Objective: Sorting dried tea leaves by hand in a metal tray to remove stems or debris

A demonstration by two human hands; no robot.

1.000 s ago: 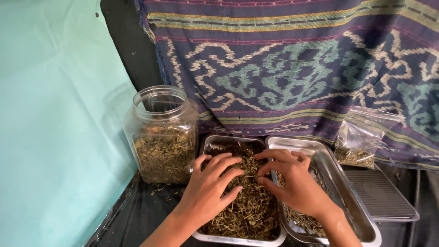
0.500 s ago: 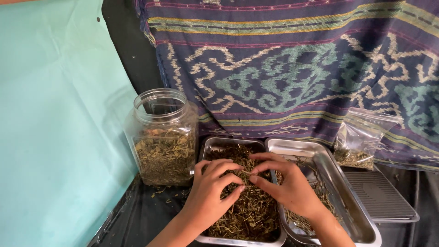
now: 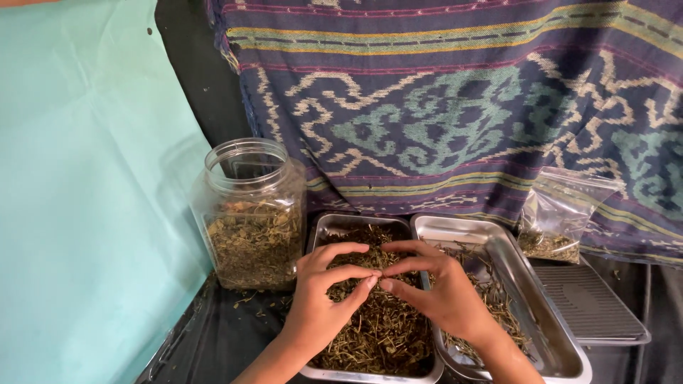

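Both hands hover over a steel tray (image 3: 329, 226) heaped with dried herb stems (image 3: 384, 327). My left hand (image 3: 320, 302) and my right hand (image 3: 437, 291) meet fingertip to fingertip, pinching a thin twig between them at the tray's middle. A second steel tray (image 3: 519, 277) lies to the right with a thinner scatter of stems; my right wrist crosses its near left corner. Whether each hand grips the twig firmly cannot be told.
A clear plastic jar (image 3: 252, 213), lidless and half full of dried leaves, stands left of the trays. A small plastic bag (image 3: 562, 213) of herbs leans against a patterned woven cloth (image 3: 455, 107) behind. A grey ribbed lid (image 3: 587, 302) lies at right. Teal sheet (image 3: 85, 199) on the left.
My hands have lifted off the herb pile and drawn their fingertips together, from spread flat on the stems to pinching a twig between them.
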